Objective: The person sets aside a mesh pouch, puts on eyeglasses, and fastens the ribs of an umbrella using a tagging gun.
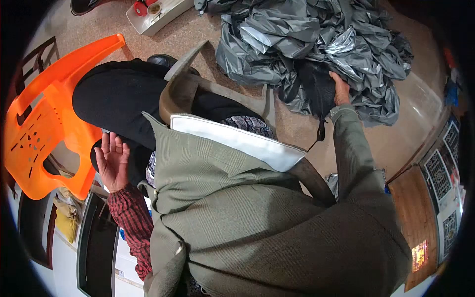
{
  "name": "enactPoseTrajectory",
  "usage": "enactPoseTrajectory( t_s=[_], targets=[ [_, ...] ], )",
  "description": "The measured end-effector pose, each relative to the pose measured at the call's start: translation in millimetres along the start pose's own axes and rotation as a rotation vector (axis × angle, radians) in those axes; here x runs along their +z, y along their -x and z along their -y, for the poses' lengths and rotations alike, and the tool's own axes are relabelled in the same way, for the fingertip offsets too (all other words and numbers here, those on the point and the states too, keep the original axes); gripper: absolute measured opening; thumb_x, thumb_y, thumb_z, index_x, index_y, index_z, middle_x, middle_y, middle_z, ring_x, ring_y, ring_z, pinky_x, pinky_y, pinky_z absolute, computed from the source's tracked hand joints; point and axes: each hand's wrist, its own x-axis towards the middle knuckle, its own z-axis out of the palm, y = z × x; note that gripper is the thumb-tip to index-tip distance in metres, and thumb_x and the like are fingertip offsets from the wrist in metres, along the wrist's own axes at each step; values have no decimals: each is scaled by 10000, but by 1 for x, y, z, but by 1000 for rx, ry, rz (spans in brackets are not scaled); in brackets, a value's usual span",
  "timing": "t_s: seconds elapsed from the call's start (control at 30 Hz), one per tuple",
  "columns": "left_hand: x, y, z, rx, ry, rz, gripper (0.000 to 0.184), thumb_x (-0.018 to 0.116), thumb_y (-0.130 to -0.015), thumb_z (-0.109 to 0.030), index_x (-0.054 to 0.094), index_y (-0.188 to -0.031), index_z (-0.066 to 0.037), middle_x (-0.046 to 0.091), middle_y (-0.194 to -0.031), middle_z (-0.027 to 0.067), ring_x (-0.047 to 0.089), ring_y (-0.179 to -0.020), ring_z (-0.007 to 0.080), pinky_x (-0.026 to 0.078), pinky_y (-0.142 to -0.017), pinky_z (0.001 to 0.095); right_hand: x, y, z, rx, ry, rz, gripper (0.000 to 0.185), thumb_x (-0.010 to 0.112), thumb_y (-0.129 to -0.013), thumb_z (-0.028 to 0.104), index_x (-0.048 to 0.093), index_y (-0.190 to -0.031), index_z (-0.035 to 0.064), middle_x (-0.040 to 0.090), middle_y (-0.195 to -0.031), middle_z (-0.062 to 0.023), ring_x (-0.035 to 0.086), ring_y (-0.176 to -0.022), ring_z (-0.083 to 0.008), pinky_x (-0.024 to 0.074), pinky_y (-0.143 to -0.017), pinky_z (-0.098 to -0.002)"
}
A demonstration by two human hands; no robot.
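Observation:
My right hand (340,89), in a grey-green checked sleeve, grips the edge of a black fabric bag (316,91) with a hanging strap. The bag lies against a heap of crumpled silver-grey sheeting (292,37). On the other side, my left hand (113,163) has its palm up and fingers apart, with nothing in it; its sleeve is red and black striped. A grey-green checked jacket (237,198) with a white strip (237,141) along its edge spreads across my front. Beside my left hand is a person's leg in black trousers (118,99).
An orange plastic chair (57,109) stands at the left. A grey-brown chair (183,91) is near the middle. A white box (156,20) holding red items sits on the speckled floor. A wooden panel (415,218) is at the right.

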Motion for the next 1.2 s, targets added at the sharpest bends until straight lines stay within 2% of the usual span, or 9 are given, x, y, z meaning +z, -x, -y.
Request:
enactPoseTrajectory(
  t_s=[0.1,0.23,0.3,0.43,0.53,0.83,0.93,1.1,1.2],
  targets=[
    [9,-1,3,17,0,-38,434,466,-934,-331,467,-1251,-34,515,-1253,134,518,-1100,238,398,-948,420,2,0,11,-14,70,-54,451,750,-668,255,618,-977,-46,618,-960,-104,590,-830,-219,469,-752,-332],
    [10,-1,0,43,5,-48,427,463,-935,-336,483,-1234,-32,528,-1236,138,530,-1086,238,412,-932,419,-11,51,45,131,15,209,472,743,-676,269,617,-994,-57,614,-987,-110,587,-854,-219,465,-769,-333],
    [9,-2,-1,50,9,-45,426,464,-935,-336,483,-1234,-33,530,-1234,136,531,-1084,236,412,-931,418,-33,46,36,278,305,292,588,728,-686,299,558,-1097,-85,607,-1002,-117,577,-896,-216,453,-801,-320],
    [10,-1,3,54,7,-55,423,468,-934,-336,485,-1234,-39,536,-1227,128,534,-1078,230,411,-932,412,-39,86,53,161,479,221,664,707,-697,319,490,-1175,-88,605,-995,-114,564,-927,-205,436,-818,-302],
    [6,1,3,62,22,-87,416,465,-934,-339,490,-1229,-47,541,-1220,120,538,-1070,223,416,-928,406,-28,102,63,268,474,493,661,685,-711,316,461,-1200,-69,611,-974,-94,557,-935,-186,429,-800,-284],
    [7,10,2,128,-8,-112,411,459,-935,-355,500,-1217,-59,552,-1208,110,550,-1054,204,432,-908,392,24,77,13,245,338,541,584,713,-671,321,565,-1104,-42,595,-1004,-109,555,-906,-214,424,-805,-298],
    [4,14,-1,99,14,-155,402,453,-936,-361,508,-1205,-67,564,-1191,103,563,-1034,204,446,-893,388,34,50,13,187,221,551,486,701,-684,284,588,-1037,-29,602,-959,-99,556,-858,-207,425,-776,-300],
    [5,21,-7,156,-3,-193,388,449,-938,-360,517,-1188,-72,574,-1174,101,572,-1019,210,460,-877,387,55,48,43,141,181,535,471,673,-712,255,578,-1070,-36,622,-955,-90,574,-865,-190,445,-765,-302],
    [8,18,-6,141,10,-175,382,446,-939,-362,524,-1177,-73,574,-1170,104,574,-1016,214,470,-869,382,61,46,35,65,391,480,547,676,-702,260,549,-1136,-46,602,-1040,-125,571,-916,-205,440,-816,-306]
  ],
)
